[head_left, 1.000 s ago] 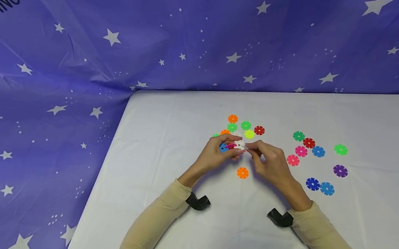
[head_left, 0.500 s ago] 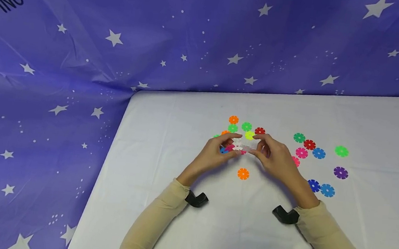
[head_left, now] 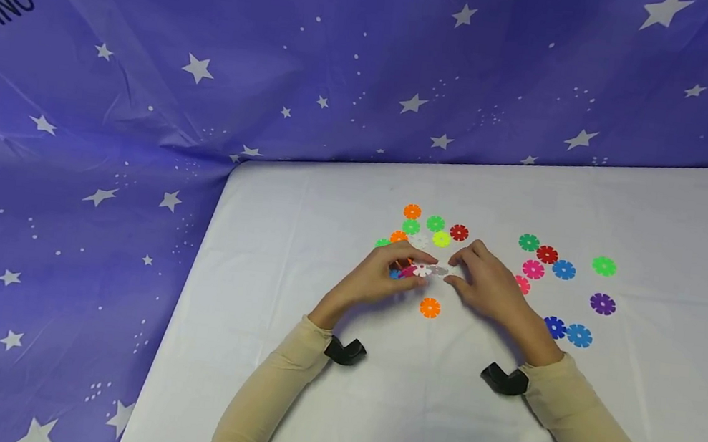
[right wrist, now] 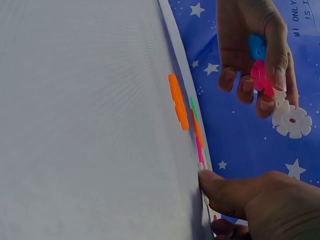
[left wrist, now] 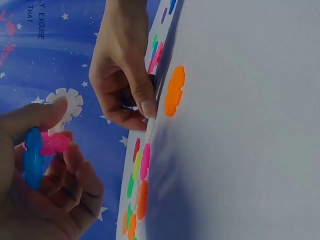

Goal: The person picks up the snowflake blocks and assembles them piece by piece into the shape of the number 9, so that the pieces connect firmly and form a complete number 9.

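**Pinching a disc chain [right wrist: 261,77] in the left hand [head_left: 371,272], right hand [head_left: 491,286] just beside the chain's far end**

Clock read in head view, centred between the hands, 12 pointing away from the person.

Nearest: beige left sleeve [head_left: 272,382] between 7 and 8, beige right sleeve [head_left: 588,426] between 4 and 5, both over a white counter [head_left: 401,420]. Black left wrist piece [head_left: 347,352] between 7 and 8, black right wrist piece [head_left: 503,379] near 5. Single orange disc [head_left: 430,307] flat at 6.

Centre: chain runs blue, pink, white, white, its white end toward 3. Left grip closed in on it, thumb pressed over the first white link. Right grip has thumb and fingertips a little apart; a white edge [right wrist: 206,199] shows by the thumb in right wrist view, can't tell if pinched.

Off to the side: dark blue disc [head_left: 554,327] and light blue disc [head_left: 579,336] touching, between 3 and 4; purple disc [head_left: 603,304] about 3; bright green disc [head_left: 605,266] just above 3; teal-green disc [head_left: 529,242] and dark red disc [head_left: 547,254] touching, between 2 and 3.

Farther: yellow disc [head_left: 441,239] at 12, red disc [head_left: 459,232] at 1, far orange disc [head_left: 412,211] near 11.

Back: purple star-print cloth [head_left: 320,52].
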Demonstrator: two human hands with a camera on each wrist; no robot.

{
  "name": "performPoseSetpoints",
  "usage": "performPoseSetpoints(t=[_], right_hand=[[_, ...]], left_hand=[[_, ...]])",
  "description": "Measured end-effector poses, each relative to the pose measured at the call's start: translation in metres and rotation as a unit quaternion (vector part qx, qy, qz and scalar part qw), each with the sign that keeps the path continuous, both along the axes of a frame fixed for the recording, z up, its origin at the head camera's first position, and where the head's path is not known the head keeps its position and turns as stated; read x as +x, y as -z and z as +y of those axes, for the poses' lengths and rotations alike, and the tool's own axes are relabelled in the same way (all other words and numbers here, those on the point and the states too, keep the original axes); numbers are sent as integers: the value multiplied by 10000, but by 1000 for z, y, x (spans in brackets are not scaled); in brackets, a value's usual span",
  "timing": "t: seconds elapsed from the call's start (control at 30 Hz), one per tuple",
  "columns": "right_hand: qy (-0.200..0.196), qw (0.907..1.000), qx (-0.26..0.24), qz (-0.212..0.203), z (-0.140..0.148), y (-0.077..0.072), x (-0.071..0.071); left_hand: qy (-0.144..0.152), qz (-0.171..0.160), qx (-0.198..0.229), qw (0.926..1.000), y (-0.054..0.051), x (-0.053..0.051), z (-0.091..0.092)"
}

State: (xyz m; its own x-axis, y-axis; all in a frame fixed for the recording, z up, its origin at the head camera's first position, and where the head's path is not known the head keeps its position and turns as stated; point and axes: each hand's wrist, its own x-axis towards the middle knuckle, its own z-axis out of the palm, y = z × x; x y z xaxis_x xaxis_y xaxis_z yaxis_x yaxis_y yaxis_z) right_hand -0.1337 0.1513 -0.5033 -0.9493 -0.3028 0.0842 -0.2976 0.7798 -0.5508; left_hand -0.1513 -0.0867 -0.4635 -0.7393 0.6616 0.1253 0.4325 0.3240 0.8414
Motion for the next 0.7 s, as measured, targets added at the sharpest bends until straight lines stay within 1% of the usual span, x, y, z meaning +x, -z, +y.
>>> performPoseSetpoints(t=[0.13, 0.27, 0.37, 0.47, 0.53, 0.6, 0.63, 0.67, 0.7], right_hand=[[-137, 9997, 115, 147, 0, 1, 0], [-217, 9995, 104, 226, 0, 2, -1], [-149, 9998, 41, 153, -1, 2, -1], [-16, 9999, -146, 5, -1, 0, -2], [70, 9988, -465, -148, 0, -2, -2], [111, 9936, -1046, -416, 1, -5, -2], [80, 9881, -1421, -575, 2, -7, -3], [54, 9800, -1833, -769, 3, -9, -3], [37, 9697, -2243, -963, 4, -11, -3]], left_hand=[[-80, 39, -29, 10000, 1, -1, -1], [-148, 119, -35, 9998, 1, -2, -2], [-193, 186, -87, 9996, 2, -3, -3], [-281, 335, -277, 9987, 2, -3, -5], [-369, 446, -443, 9973, 2, -5, -7], [-460, 537, -583, 9958, 3, -7, -8], [-494, 560, -614, 9953, 3, -8, -9], [-525, 551, -629, 9951, 3, -9, -10], [-547, 535, -621, 9951, 3, -10, -11]])
